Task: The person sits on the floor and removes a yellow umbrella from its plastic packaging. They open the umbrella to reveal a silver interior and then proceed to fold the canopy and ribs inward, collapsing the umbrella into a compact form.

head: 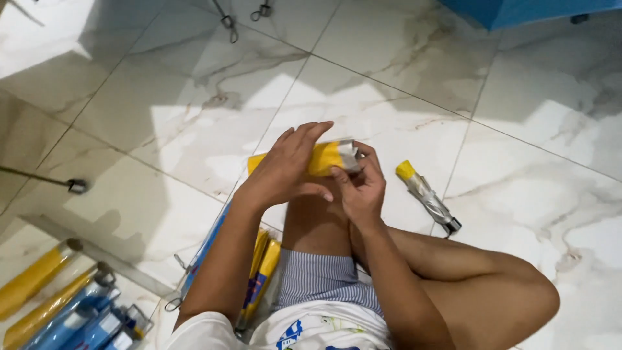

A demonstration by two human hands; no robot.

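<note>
My left hand (285, 167) wraps over a folded yellow umbrella (324, 157) held above my knee. Pinching the umbrella's silver-grey end, my right hand (360, 188) grips it from the other side. Both hands are closed on the same umbrella. Another folded umbrella (427, 196), silver with a yellow tip and a black handle end, lies on the marble floor just right of my right hand.
Several packaged yellow and blue umbrellas (65, 311) lie at the lower left. More yellow and blue ones (259, 272) lie beside my left leg. A metal rod (45, 178) rests at the left, metal clips (230, 23) at the top, and blue fabric (525, 10) at the top right.
</note>
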